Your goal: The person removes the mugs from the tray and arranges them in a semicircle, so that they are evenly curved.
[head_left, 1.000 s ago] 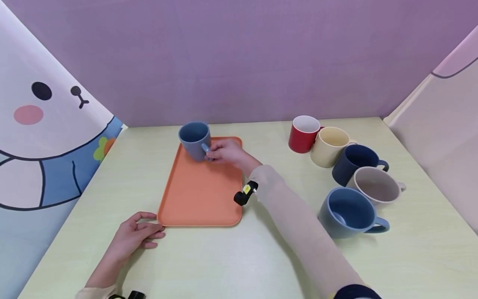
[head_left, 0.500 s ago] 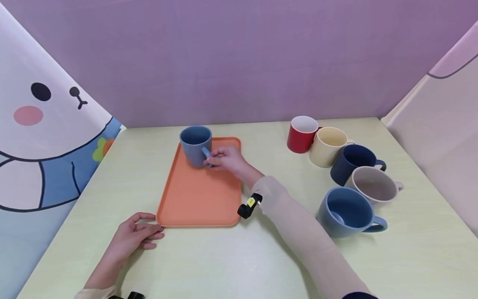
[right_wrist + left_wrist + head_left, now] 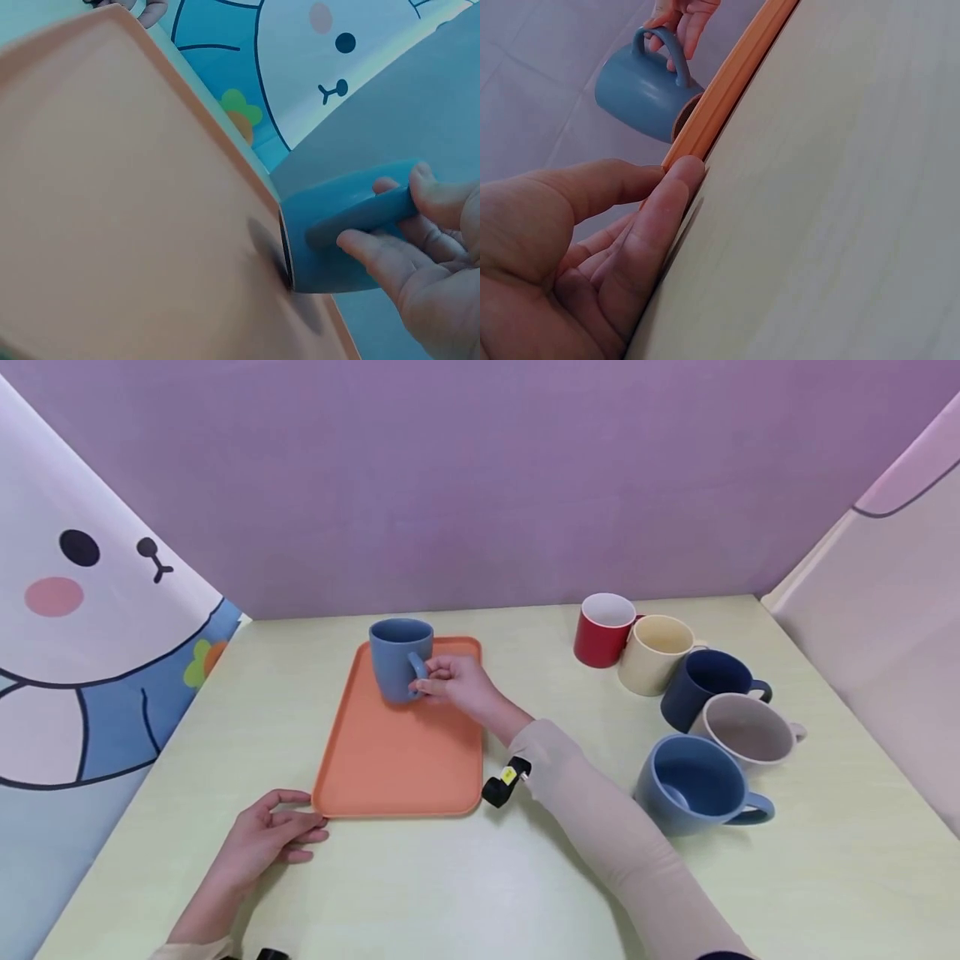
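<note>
In the head view, my right hand [image 3: 467, 687] pinches the handle of a blue-grey mug [image 3: 393, 667] between thumb and fingers. The mug is upright at the far left part of an orange rectangular tray [image 3: 405, 768]. In the right wrist view, a dark shadow lies on the tray beside the base of the mug [image 3: 337, 259], and a thin gap seems to show under part of it. At the tray's near left corner, my left hand [image 3: 258, 835] holds the rim [image 3: 724, 90] between thumb and index finger. Its other fingers are loosely bent beside the table.
On the right of the table [image 3: 450, 885] stand a red mug [image 3: 597, 643], a cream mug [image 3: 643, 667], a navy mug [image 3: 686, 697], a pale grey mug [image 3: 750, 745] and a wide blue mug [image 3: 678, 797]. A purple backdrop [image 3: 487, 485] rises behind.
The right hand has brought the blue-grey mug a little nearer and to the right, lower over the tray, and the mug leans less. The left hand keeps its place at the corner.
</note>
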`<state>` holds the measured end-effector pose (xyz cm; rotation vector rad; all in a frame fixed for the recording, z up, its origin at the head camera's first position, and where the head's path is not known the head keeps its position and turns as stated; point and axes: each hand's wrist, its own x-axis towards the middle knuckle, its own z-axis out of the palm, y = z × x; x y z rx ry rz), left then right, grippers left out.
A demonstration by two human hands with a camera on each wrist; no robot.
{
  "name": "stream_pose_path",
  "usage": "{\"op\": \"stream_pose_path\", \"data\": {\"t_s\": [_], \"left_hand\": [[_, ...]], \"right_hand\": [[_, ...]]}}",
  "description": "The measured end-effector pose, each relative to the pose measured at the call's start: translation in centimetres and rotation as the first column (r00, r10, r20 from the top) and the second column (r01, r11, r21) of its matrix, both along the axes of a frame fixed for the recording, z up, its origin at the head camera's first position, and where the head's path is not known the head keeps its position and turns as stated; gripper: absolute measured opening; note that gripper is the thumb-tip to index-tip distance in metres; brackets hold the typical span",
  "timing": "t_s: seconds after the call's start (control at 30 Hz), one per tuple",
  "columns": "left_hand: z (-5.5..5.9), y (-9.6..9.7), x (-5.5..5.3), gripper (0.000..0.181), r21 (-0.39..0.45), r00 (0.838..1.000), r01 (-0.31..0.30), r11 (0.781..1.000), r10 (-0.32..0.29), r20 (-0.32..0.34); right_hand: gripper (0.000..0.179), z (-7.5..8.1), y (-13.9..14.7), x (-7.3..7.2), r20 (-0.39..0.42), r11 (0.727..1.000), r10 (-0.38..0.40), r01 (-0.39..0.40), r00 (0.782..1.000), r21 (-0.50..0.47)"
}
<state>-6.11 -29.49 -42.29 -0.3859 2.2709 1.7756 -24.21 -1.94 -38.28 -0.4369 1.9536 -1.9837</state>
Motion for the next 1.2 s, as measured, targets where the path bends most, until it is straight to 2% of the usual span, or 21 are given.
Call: {"op": "stream_pose_path", "data": {"t_s": [0.23,0.5,0.7,1.2], "left_hand": [[0.1,0.0,-0.1,0.041,0.009,1.0,0.011,1.0,-0.01,-0.018],[0.0,0.0,0.0,0.042,-0.003,1.0,0.002,1.0,-0.002,-0.005],[-0.1,-0.1,0.0,0.042,-0.002,1.0,0.0,1.0,0.0,-0.007],[-0.1,0.0,0.0,0.041,0.011,1.0,0.008,1.0,-0.007,-0.013]], "right_hand": [[0.013,0.4,0.6,0.6,-0.027,0.999,-0.031,0.032,0.999,0.017],[0.013,1.4,1.5,2.1,-0.029,0.996,-0.081,0.08,0.996,-0.049],[0.012,1.5,2.1,3.2,-0.027,0.995,-0.1,0.099,0.995,-0.031],[0.015,1.4,4.2,7.6,-0.134,0.984,-0.178,0.173,0.975,-0.047]]}}
